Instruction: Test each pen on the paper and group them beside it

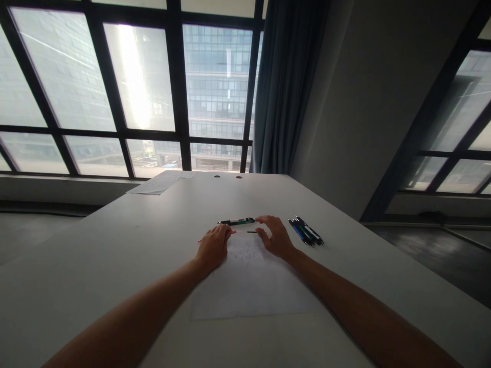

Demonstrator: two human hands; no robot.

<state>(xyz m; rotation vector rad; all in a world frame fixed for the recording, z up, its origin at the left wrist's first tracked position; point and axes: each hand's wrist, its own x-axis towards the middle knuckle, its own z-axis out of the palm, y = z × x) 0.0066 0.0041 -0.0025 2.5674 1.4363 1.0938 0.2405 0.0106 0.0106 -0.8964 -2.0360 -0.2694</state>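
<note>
A green and black pen (238,221) lies crosswise on the white table (115,255) just beyond a white sheet of paper (249,286). My right hand (275,237) pinches the pen's right end with its fingertips. A thin black rod (252,232) lies just below the pen, by my right thumb. My left hand (213,246) rests on the sheet's top left corner, fingers curled over a thin pink stick (233,232) whose tips show on both sides of the hand.
Several dark and blue pens (306,231) lie in a bunch to the right of my right hand. Another sheet of paper (163,182) sits at the table's far left edge. Large windows and a curtain stand beyond the table.
</note>
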